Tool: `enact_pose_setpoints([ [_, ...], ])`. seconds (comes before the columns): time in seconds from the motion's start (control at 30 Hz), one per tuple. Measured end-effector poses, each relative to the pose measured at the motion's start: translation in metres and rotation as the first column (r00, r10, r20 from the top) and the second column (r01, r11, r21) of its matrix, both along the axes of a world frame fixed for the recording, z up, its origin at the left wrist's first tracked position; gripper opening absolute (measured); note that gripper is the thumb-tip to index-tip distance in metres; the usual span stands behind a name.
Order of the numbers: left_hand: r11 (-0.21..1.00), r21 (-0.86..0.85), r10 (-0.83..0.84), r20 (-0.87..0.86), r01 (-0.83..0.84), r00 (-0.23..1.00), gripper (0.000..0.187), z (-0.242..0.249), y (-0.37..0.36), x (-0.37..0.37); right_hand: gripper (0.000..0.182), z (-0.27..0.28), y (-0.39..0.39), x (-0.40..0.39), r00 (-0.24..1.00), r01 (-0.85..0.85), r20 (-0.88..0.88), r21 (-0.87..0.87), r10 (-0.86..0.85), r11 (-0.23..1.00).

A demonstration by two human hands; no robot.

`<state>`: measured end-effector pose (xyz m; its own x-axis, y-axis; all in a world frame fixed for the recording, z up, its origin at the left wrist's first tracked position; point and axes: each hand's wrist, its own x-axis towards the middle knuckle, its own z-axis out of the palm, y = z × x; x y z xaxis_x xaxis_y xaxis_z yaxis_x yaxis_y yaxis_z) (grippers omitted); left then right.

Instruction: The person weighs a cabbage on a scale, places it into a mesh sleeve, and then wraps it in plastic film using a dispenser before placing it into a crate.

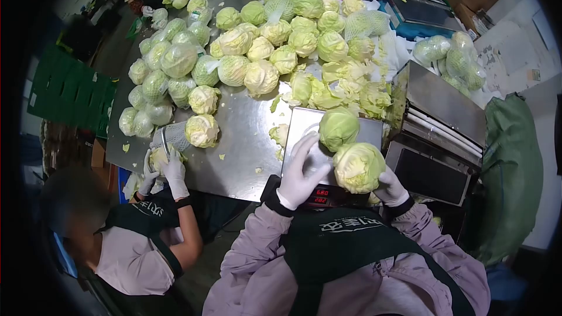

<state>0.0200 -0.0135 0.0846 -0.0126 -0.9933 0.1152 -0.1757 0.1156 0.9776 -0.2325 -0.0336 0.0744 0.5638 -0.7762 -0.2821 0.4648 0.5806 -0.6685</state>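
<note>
My left hand (301, 171), in a white glove, is held over the front of a digital scale's metal plate (300, 122), its fingers apart and nothing in them. Just right of it, a cabbage (358, 167) with its pale cut base facing up rests in my right hand (392, 188), whose gloved fingers curl around its right side. Behind this one, a greener cabbage (338, 129) sits on the scale plate. Red digits glow on the scale's display (321, 196), below my left fingers.
Many bare cabbages (261, 78) and loose leaves (360, 93) cover the steel table (234, 164). Wrapped cabbages (178, 60) pile up at left. A wrapping machine (439, 111) stands close on my right. At left, a co-worker's gloved hands (170, 169) handle a cabbage; others work across the table.
</note>
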Motion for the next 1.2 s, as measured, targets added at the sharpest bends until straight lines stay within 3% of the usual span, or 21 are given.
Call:
enact_pose_setpoints([
  [0.03,0.997,0.051,0.062,-0.024,-0.06,0.998,0.065,-0.013,-0.007,-0.003,0.091,-0.004,-0.001,-0.009,1.0,0.009,-0.001,0.001,-0.009,1.0],
  [0.1,0.989,0.083,0.114,0.082,-0.121,0.99,0.072,-0.02,-0.026,-0.008,0.092,-0.01,-0.004,-0.024,0.962,0.03,-0.261,-0.171,-0.074,0.985],
  [0.17,0.993,-0.003,0.119,0.2,-0.121,0.972,0.085,-0.029,-0.049,-0.018,0.094,-0.01,-0.01,-0.032,0.935,0.069,-0.334,-0.169,-0.123,0.983],
  [0.2,0.996,0.0,0.086,0.289,-0.09,0.953,0.1,-0.032,-0.06,-0.022,0.095,-0.015,-0.011,-0.034,0.862,0.047,-0.469,-0.301,-0.191,0.952],
  [0.3,0.998,-0.01,0.059,0.405,-0.06,0.912,0.111,-0.051,-0.08,-0.041,0.098,-0.031,-0.013,-0.03,0.635,-0.064,-0.674,-0.533,-0.377,0.844],
  [0.33,0.997,0.076,-0.005,0.254,-0.014,0.967,0.115,-0.061,-0.084,-0.044,0.099,-0.035,-0.011,-0.031,0.502,-0.18,-0.756,-0.566,-0.42,0.804],
  [0.37,0.997,0.074,-0.018,0.252,0.0,0.967,0.115,-0.068,-0.086,-0.045,0.101,-0.033,-0.011,-0.029,0.358,-0.299,-0.809,-0.573,-0.466,0.763],
  [0.47,0.983,0.184,0.01,-0.088,0.007,0.996,0.105,-0.072,-0.086,-0.042,0.106,-0.035,-0.011,-0.033,0.4,-0.223,-0.818,-0.524,-0.413,0.822],
  [0.5,0.983,0.181,-0.005,-0.089,0.021,0.996,0.105,-0.064,-0.083,-0.041,0.106,-0.036,-0.011,-0.035,0.394,-0.212,-0.817,-0.526,-0.421,0.824],
  [0.57,0.984,0.104,0.125,0.158,-0.142,0.979,0.099,-0.052,-0.073,-0.036,0.111,-0.038,-0.012,-0.038,0.47,-0.171,-0.803,-0.491,-0.367,0.854],
  [0.63,0.972,0.155,0.179,0.012,-0.179,0.984,0.099,-0.069,-0.06,-0.03,0.114,-0.034,-0.013,-0.042,0.505,-0.149,-0.795,-0.464,-0.336,0.873],
  [0.7,0.972,0.127,0.169,0.211,-0.198,0.963,0.101,-0.074,-0.044,-0.022,0.114,-0.03,-0.015,-0.048,0.485,-0.239,-0.82,-0.458,-0.303,0.856],
  [0.77,0.981,0.065,0.16,0.252,-0.182,0.954,0.103,-0.069,-0.032,-0.025,0.105,-0.016,-0.022,-0.06,0.489,-0.221,-0.804,-0.49,-0.339,0.843],
  [0.83,0.976,0.136,0.137,0.215,-0.169,0.967,0.102,-0.061,-0.024,-0.031,0.088,0.015,-0.038,-0.082,0.441,-0.403,-0.865,-0.43,-0.24,0.808],
  [0.9,0.957,0.25,0.104,0.171,-0.145,0.98,0.103,-0.06,-0.022,-0.033,0.06,0.068,-0.066,-0.111,0.483,-0.459,-0.832,-0.507,-0.274,0.73],
  [0.93,0.962,0.195,0.151,0.199,-0.19,0.968,0.101,-0.066,-0.022,-0.032,0.054,0.079,-0.086,-0.132,0.462,-0.506,-0.816,-0.564,-0.347,0.653],
  [1.0,0.956,0.215,0.168,0.161,-0.201,0.973,0.102,-0.065,-0.021,-0.035,0.046,0.117,-0.128,-0.171,0.379,-0.501,-0.809,-0.588,-0.449,0.635],
  [1.03,0.946,0.243,0.191,0.124,-0.216,0.974,0.102,-0.065,-0.02,-0.037,0.043,0.141,-0.154,-0.189,0.286,-0.516,-0.857,-0.515,-0.429,0.684],
  [1.1,0.938,0.263,0.209,0.085,-0.224,0.974,0.105,-0.059,-0.018,-0.043,0.037,0.131,-0.219,-0.235,0.341,-0.487,-0.779,-0.625,-0.526,0.61],
  [1.17,0.931,0.245,0.249,0.118,-0.271,0.961,0.106,-0.055,-0.014,-0.049,0.035,0.106,-0.291,-0.273,0.285,-0.518,-0.778,-0.616,-0.559,0.593],
  [1.2,0.907,0.278,0.321,0.035,-0.317,0.947,0.106,-0.046,-0.012,-0.058,0.036,0.084,-0.323,-0.29,0.248,-0.528,-0.801,-0.584,-0.545,0.617],
])
